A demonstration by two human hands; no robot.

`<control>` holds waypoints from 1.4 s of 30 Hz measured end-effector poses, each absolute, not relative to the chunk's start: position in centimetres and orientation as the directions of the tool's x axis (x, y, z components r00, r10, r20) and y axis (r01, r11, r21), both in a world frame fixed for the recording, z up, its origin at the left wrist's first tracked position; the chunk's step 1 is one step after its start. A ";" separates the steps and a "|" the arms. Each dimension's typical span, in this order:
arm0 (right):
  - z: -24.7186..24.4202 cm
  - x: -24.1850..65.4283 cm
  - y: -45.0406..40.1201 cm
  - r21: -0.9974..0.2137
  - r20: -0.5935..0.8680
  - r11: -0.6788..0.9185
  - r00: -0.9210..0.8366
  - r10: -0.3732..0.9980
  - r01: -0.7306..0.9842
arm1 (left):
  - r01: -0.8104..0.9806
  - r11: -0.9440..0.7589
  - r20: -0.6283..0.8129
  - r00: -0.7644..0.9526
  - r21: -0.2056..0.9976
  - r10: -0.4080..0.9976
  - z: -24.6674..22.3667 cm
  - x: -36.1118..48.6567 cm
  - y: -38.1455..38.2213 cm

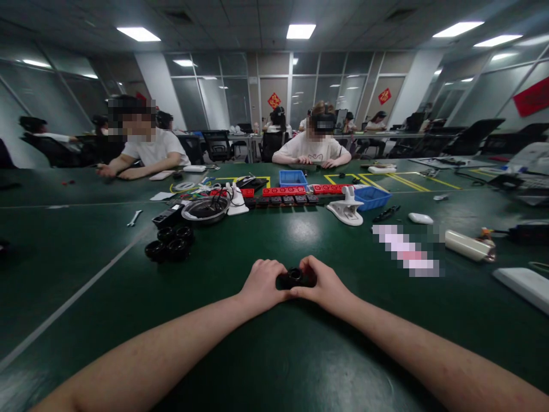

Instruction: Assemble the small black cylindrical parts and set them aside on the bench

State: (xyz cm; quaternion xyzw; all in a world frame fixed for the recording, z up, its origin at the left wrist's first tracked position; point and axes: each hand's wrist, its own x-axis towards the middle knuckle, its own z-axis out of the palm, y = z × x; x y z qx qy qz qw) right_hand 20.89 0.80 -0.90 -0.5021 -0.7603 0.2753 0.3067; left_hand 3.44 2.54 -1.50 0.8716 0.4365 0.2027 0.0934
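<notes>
Head view: a black part [294, 277] with a round, ring-like opening on top sits at the near middle of the green table [240, 357], between both hands. The left hand [262, 286] curls its fingers around the part's left side; the right hand [328, 286] pinches its right side between thumb and fingers. Gripping from both sides probably keeps it steady and leaves the opening exposed. Whether its base touches the tabletop, I cannot tell.

Farther left stands a tight cluster of glossy black round pieces [169, 245], perhaps grouped to stay within reach. Beyond it lie a shallow round dish [206, 210] with a shiny rim and a slim metal wrench [134, 218]. Far right of the hands are a white clip-shaped stand [346, 209], a smooth-walled blue tray [374, 198] and, nearer, a glossy cream cylinder [467, 246] on its side.
</notes>
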 end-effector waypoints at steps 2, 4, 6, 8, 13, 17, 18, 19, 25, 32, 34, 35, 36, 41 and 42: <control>-1.2 20.3 0.5 -0.709 0.220 0.326 -0.243 0.945 0.626 | 0.727 -0.602 0.284 0.532 0.331 0.798 -1.5 3.5 2.5; -1.4 20.1 0.4 -0.706 0.236 0.310 -0.201 0.951 0.636 | 0.728 -0.602 0.292 0.527 0.329 0.798 -1.5 3.6 2.5; -1.6 20.0 0.3 -0.713 0.244 0.308 -0.188 0.951 0.630 | 0.726 -0.603 0.292 0.529 0.330 0.797 -1.5 3.6 2.5; -1.6 20.1 0.4 -0.722 0.238 0.306 -0.193 0.952 0.621 | 0.723 -0.603 0.284 0.533 0.337 0.797 -1.5 3.6 2.5; -1.3 20.7 0.6 -0.719 0.233 0.364 -0.289 0.929 0.592 | 0.703 -0.604 0.256 0.548 0.375 0.797 -1.5 3.5 2.6; -0.6 21.7 1.1 -0.712 0.250 0.479 -0.452 0.857 0.514 | 0.647 -0.634 0.234 0.598 0.425 0.767 -1.3 3.2 2.9; -0.4 21.9 1.4 -0.712 0.248 0.504 -0.497 0.832 0.489 | 0.628 -0.646 0.225 0.618 0.435 0.753 -1.3 3.2 3.0; -0.3 22.2 1.6 -0.713 0.241 0.525 -0.542 0.805 0.464 | 0.609 -0.658 0.216 0.639 0.443 0.738 -1.3 3.1 3.1; 0.0 23.0 2.6 -0.734 0.163 0.571 -0.721 0.673 0.368 | 0.586 -0.684 0.185 0.685 0.435 0.705 -1.3 2.9 3.6; 0.3 23.1 1.9 -0.774 0.067 0.447 -0.644 0.762 0.449 | 0.686 -0.619 0.214 0.586 0.382 0.782 -1.2 3.5 2.9; 0.2 22.5 1.4 -0.789 0.093 0.400 -0.552 0.828 0.467 | 0.716 -0.588 0.219 0.548 0.376 0.807 -1.1 3.6 2.7; 0.0 22.1 1.2 -0.785 0.122 0.390 -0.496 0.860 0.482 | 0.723 -0.577 0.220 0.535 0.380 0.816 -1.1 3.5 2.6; -0.2 21.7 1.0 -0.774 0.154 0.384 -0.438 0.886 0.504 | 0.725 -0.569 0.220 0.527 0.387 0.821 -1.1 3.5 2.6; -1.3 20.3 0.3 -0.719 0.229 0.324 -0.231 0.946 0.614 | 0.693 -0.585 0.226 0.544 0.421 0.808 -1.1 3.3 2.5; -1.5 20.2 0.3 -0.717 0.231 0.317 -0.218 0.948 0.621 | 0.689 -0.589 0.223 0.551 0.421 0.804 -1.1 3.3 2.5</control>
